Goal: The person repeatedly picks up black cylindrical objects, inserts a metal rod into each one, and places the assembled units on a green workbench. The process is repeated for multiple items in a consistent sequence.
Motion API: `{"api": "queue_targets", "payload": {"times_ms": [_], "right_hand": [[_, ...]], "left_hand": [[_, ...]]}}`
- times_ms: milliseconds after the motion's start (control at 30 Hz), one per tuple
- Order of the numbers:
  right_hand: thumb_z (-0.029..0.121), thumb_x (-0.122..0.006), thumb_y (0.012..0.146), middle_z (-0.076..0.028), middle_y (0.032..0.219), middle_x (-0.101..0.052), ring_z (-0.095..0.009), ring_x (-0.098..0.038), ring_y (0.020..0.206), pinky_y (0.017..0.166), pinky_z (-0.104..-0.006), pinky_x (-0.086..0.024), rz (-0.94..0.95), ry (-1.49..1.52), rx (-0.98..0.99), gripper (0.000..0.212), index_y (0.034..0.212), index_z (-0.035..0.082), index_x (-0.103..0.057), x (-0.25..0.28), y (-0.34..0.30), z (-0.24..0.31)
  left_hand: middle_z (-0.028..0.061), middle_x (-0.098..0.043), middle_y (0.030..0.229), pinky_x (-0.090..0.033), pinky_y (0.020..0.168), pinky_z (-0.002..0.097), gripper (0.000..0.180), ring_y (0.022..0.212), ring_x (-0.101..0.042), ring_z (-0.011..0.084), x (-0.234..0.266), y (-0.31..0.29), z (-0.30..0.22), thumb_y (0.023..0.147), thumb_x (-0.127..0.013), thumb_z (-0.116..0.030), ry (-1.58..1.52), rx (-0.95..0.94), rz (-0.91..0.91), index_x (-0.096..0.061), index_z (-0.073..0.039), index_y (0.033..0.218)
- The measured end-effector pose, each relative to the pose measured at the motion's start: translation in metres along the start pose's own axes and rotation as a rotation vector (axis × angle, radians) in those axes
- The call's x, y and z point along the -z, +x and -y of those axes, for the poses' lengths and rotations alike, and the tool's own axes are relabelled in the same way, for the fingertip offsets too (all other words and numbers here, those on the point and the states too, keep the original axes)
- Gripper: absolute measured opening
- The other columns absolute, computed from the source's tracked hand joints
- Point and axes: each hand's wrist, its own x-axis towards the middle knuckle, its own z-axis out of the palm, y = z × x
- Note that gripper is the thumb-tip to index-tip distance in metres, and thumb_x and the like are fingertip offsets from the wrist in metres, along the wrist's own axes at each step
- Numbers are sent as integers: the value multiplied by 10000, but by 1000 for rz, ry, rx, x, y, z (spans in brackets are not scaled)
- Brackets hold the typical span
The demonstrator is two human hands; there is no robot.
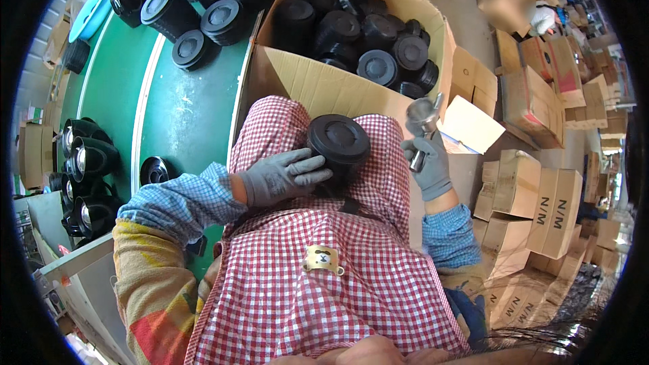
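Note:
A stack of round black plastic parts, lid-like on top, stands between my knees on the checked apron. My left hand, in a grey glove, lies against the stack's left side with its fingers stretched out. Off to the right, clear of the stack, my gloved right hand is closed round the handle of a shiny metal tool with a rounded head. The tool's exact kind does not show. The stack's lower part is in shadow.
An open cardboard box full of similar black parts stands just beyond my knees. On the green table at left are more black stacks and glossy black housings. Cardboard cartons crowd the right side.

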Motion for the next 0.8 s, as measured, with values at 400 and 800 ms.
{"api": "queue_targets", "payload": {"times_ms": [400,800], "right_hand": [[-79,-501,829,-165,1160,-640,-186,-655,710,581,-280,-545,105,-549,293,880,1630,127,-202,-95,53,12],[117,-535,906,-142,1313,-570,-356,-675,963,843,-509,-540,934,-1585,910,760,1607,227,-262,-376,144,-170]], "left_hand": [[205,-435,1520,-535,953,413,257,1267,-573,359,109,-107,35,789,-721,-27,-424,797,-631,-657,-59,1035],[55,-590,1014,-625,723,383,232,820,-619,198,132,-329,267,960,-664,-70,-716,1261,-1999,-560,-79,1166]]}}
